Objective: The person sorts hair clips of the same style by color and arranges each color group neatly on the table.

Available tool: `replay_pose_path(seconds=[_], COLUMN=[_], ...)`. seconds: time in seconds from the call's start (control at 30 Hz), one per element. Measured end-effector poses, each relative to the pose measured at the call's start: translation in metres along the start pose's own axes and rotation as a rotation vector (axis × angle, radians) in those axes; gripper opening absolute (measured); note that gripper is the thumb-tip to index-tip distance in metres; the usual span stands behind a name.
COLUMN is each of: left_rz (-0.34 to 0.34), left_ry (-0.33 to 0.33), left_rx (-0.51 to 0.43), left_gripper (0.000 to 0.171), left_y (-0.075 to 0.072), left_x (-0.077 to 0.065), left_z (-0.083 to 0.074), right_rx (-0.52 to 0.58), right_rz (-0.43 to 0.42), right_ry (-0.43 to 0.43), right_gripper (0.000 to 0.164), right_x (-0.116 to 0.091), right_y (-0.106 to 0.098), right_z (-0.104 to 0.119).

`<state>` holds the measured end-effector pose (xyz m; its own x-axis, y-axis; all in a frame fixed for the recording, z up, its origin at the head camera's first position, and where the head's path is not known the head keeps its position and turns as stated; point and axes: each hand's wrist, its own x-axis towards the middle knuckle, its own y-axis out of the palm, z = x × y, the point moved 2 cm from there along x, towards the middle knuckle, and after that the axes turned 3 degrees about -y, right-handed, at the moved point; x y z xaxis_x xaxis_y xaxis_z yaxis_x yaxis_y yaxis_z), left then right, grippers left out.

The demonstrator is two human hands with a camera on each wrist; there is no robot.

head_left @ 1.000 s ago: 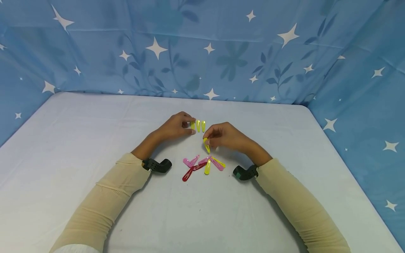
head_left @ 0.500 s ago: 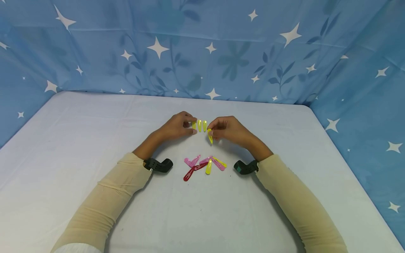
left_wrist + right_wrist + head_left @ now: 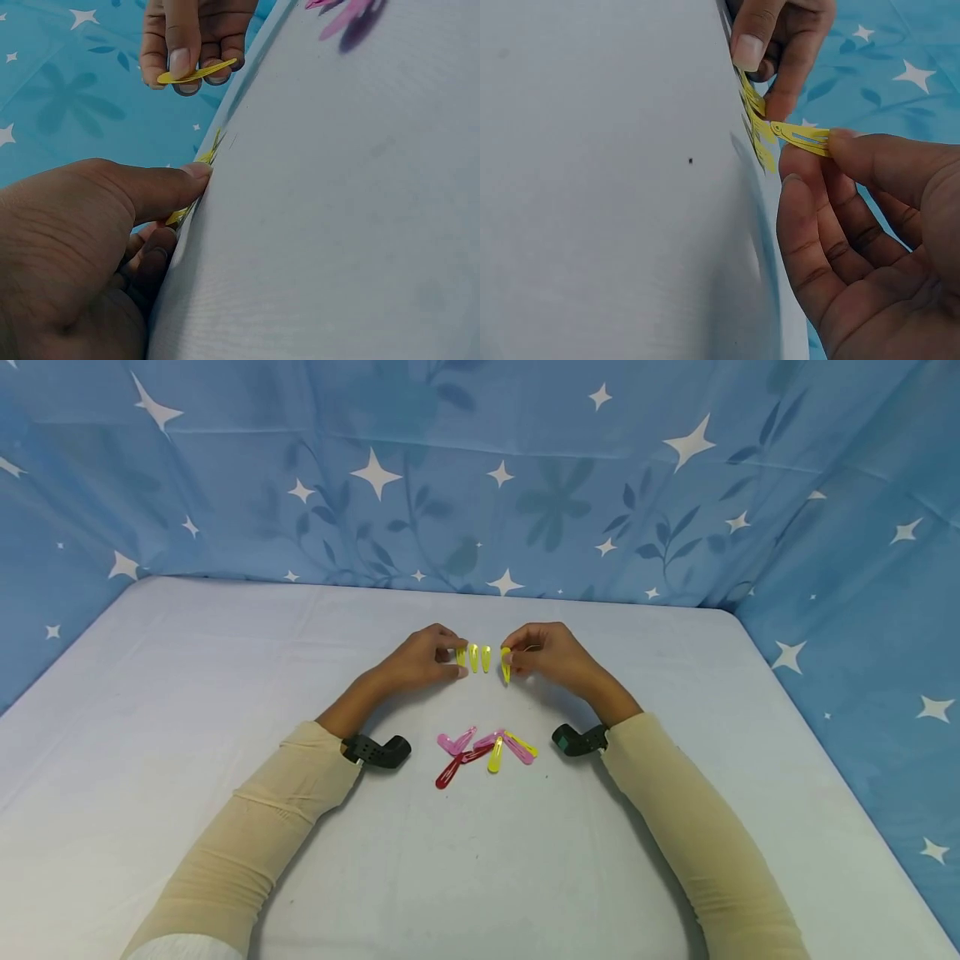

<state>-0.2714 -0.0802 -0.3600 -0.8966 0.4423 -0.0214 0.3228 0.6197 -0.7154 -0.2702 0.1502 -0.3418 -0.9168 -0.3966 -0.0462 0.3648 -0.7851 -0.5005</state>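
A short row of yellow snap hair clips (image 3: 474, 658) lies on the white tabletop. At its left end my left hand (image 3: 423, 657) holds one yellow hair clip (image 3: 461, 657) against the cloth, forefinger at its far end and thumb at its near end. Just right of the row, my right hand (image 3: 551, 656) pinches another yellow hair clip (image 3: 804, 138) between thumb and fingers, raised off the table. Nearer the person lies a loose pile of clips: pink hair clips (image 3: 519, 750), red hair clips (image 3: 447, 772) and yellow ones (image 3: 494, 756), some overlapping.
The white-covered table (image 3: 360, 877) reaches back to a blue curtain (image 3: 465, 477) with stars and leaves, which also hangs along the right side. Each wrist wears a black camera mount, the left one (image 3: 378, 752) and the right one (image 3: 579, 741) both close to the tabletop.
My right hand has carried its yellow hair clip away from the pile, back to the right end of the row. My left hand has stayed at the row's left end.
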Motion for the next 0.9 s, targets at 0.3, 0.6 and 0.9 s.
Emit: replay_pose_path(seconds=[0.3,0.6,0.9], left_rz=[0.002,0.004,-0.003], left_ry=[-0.012,-0.015,0.0], left_rx=[0.003,0.001,0.008], left_gripper=[0.051,0.052,0.051], left_y=[-0.001,0.0,0.001], left_x=[-0.001,-0.001,0.0], left_z=[-0.001,0.0,0.002], right_rx=[0.009,-0.012,-0.066], right_rz=[-0.028,-0.035,-0.081], right_ry=[-0.05,-0.043,-0.016], right_gripper=[0.024,0.021,0.016], right_x=[0.008,0.017,0.019], right_y=[0.0,0.006,0.009], right_z=[-0.002,-0.005,-0.002])
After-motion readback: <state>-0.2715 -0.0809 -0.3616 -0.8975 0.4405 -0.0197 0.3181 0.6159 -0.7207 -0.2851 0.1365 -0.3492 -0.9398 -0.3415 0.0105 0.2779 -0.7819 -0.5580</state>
